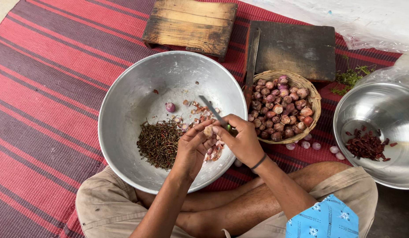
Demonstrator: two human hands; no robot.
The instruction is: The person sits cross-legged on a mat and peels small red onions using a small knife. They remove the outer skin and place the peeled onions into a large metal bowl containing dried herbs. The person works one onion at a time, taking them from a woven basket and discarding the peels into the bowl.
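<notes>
A woven mat (50,88) striped in red and dark purple covers the floor, and the person sits cross-legged on it in tan shorts. On the mat in front of the knees stands a wide metal basin (138,92). Inside it lie a heap of dark dried stems (159,143), a scatter of pinkish peelings (200,112) and one peeled shallot (170,107) apart from them.

Over the basin's near side the left hand (192,150) has its fingers closed around a small shallot (208,131), holding it up. The right hand (242,140) is clenched on a knife (213,112), whose blade slants up and to the left from the shallot; the handle is buried in the fist, and whether the edge touches the shallot is hard to make out.

Just right of the basin sits a woven basket (316,99) full of unpeeled shallots, with a few peeled ones (305,144) on the mat beside it. Further right a second metal bowl (380,110), cut off by the frame edge, holds dried red chillies (366,146). Behind the basin lie a pale wooden block (191,24) and a darker wooden board (297,46), with a long dark tool (251,57) resting between board and basket, perhaps a blade. Green sprigs (350,78) and clear plastic sheeting (345,20) fill the top right corner.
</notes>
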